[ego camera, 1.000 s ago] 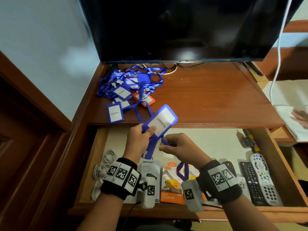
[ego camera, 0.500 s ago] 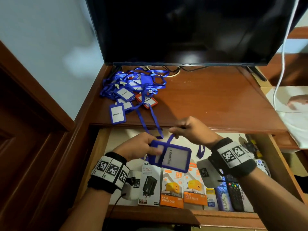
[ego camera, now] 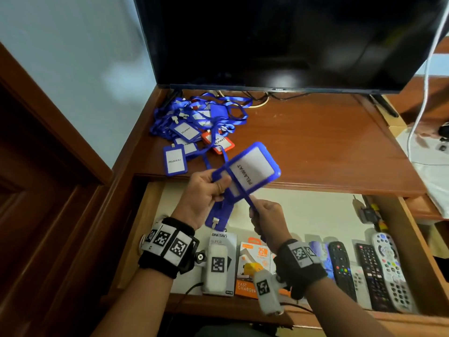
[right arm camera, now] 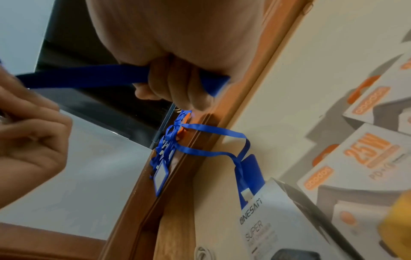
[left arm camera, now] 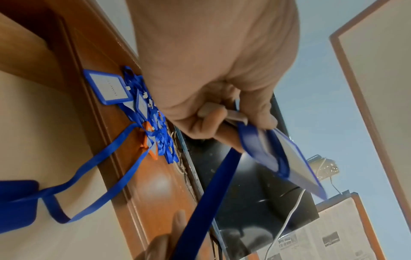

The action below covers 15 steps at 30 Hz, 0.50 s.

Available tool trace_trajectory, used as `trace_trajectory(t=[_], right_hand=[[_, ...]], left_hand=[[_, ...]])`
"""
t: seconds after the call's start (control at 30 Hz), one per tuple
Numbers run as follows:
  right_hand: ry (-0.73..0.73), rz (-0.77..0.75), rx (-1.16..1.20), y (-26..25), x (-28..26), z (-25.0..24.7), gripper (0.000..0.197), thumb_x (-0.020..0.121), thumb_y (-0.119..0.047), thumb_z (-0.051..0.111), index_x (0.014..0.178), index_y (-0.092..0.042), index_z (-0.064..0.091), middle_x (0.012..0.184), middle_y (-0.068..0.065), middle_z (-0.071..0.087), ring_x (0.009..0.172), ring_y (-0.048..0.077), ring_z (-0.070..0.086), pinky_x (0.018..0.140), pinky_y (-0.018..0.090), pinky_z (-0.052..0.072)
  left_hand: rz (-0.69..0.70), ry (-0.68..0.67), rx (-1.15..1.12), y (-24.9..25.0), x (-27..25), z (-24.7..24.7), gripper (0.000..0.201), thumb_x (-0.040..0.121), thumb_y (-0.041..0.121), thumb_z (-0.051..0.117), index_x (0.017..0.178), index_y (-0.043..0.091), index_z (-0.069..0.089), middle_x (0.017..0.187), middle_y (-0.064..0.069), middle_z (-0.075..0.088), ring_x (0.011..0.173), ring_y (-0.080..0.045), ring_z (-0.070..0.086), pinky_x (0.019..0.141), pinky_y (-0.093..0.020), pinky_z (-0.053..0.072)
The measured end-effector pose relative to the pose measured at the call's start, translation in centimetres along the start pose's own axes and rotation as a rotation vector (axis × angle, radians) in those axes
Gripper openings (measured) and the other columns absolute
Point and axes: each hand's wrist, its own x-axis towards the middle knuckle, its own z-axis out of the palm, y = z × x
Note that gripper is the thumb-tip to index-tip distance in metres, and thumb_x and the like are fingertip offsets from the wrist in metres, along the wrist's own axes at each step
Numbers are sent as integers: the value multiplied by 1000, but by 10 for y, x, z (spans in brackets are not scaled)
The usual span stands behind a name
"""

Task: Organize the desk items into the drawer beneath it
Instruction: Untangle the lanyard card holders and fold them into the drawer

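Note:
My left hand [ego camera: 215, 187] pinches the short end of a blue badge holder [ego camera: 252, 170] marked PELAWAT, tilted above the desk's front edge. A blue lanyard strap [ego camera: 239, 188] crosses its face and runs down into my right hand [ego camera: 258, 211], whose curled fingers [right arm camera: 177, 84] grip the strap [right arm camera: 84, 77]. The left wrist view shows my fingers [left arm camera: 213, 126] clamped on the holder [left arm camera: 293, 163]. A second blue holder [ego camera: 217, 215] lies in the open drawer [ego camera: 410, 229], its strap trailing up to the pile of blue lanyards [ego camera: 194, 122] at the desk's back left.
Charger boxes [ego camera: 250, 266] and several remotes [ego camera: 386, 268] line the drawer's front. White cables [ego camera: 145, 239] lie at its left, hidden mostly by my wrist. A dark TV screen [ego camera: 279, 40] stands on the wooden desk [ego camera: 315, 142]. A white cloth [ego camera: 435, 176] lies at right.
My left hand lifted the badge holder from low over the drawer to above the desk edge. The right hand dropped from above the holder to below it, pulling the strap across its face.

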Motion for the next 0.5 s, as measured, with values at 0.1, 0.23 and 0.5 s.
trace_trajectory(t=[0.1,0.23,0.5], right_hand=[[-24,-16,-56,-1,2,-2,49,98,-30,49,54,-9,50,44,4,32,36,13,23,42,23,18],[-119,-55,-146,-15,-2,-3,49,100,-25,46,56,-6,51,37,-4,31,32,7,23,37,19,20],[-336,-393,-541,-79,-40,3,33,95,-19,57,66,-4,61,45,-15,49,47,4,43,51,16,29]], left_hand=[[-13,118,-60,-2,0,1,14,94,7,51,95,7,64,79,-1,74,72,-10,69,61,-23,56],[-1,375,-18,-7,6,0,17,93,5,57,78,12,61,54,10,64,44,2,53,43,-13,37],[37,419,249,-7,14,-10,17,89,11,64,73,17,65,70,3,68,62,-6,60,59,-21,46]])
